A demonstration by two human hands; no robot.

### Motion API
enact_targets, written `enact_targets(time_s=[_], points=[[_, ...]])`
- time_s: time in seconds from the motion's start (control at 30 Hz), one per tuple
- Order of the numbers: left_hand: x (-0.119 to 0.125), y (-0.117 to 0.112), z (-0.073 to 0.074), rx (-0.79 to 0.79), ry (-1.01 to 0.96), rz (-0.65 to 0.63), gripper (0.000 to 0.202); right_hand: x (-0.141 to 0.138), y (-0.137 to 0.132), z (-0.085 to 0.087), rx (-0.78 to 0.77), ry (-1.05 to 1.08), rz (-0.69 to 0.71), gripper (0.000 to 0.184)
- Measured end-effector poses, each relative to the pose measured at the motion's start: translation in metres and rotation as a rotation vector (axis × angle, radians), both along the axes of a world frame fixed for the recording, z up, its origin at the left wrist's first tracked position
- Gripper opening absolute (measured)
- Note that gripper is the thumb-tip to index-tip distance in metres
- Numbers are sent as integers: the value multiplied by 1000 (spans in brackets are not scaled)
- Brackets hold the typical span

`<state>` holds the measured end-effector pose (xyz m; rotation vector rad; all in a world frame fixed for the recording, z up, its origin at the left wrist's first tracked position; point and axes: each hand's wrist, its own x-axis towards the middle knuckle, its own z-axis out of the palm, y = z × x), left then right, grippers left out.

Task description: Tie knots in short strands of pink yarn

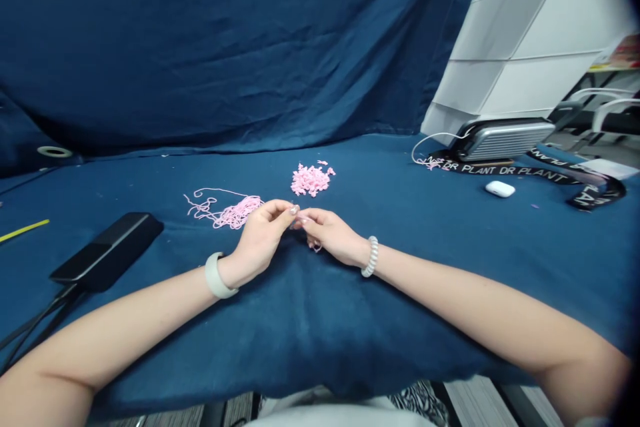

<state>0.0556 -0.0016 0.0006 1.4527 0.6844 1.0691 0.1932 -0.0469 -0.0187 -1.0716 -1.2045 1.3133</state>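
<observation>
My left hand point(265, 230) and my right hand point(333, 233) meet above the front middle of the blue cloth. Fingertips of both pinch a short piece of pink string point(301, 217), mostly covered by the fingers. A small pink loop point(317, 248) shows under my right hand. Just beyond my left hand lies a loose tangle of pink string point(237, 213), with stray ends trailing left. Behind both hands sits a heap of small pink knotted pieces point(310, 180), apart from the fingers.
On the left are a black device point(107, 250) with cables and a yellow stick point(24, 230). To the right lie a white earbud case point(500, 189), a black lettered strap point(493, 169) and a silver ribbed case point(513, 140). A blue curtain point(225, 47) hangs behind.
</observation>
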Motion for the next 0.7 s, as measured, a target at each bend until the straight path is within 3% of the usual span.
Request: enact_targets(time_s=[0.13,0.3,0.43,0.6,0.7], points=[[0,6,4,-64,-101,18,14,3,-2,-3,70,33,63,31],[2,4,12,-337,-270,-208,17,6,0,-4,77,11,419,40],[3,1,13,-408,-311,-250,14,29,9,3,16,-64,593,38],[4,0,0,-447,-220,-245,13,62,13,27,-10,-383,585,31],[5,-2,-9,-437,-129,-261,14,64,7,43,59,-661,423,30]])
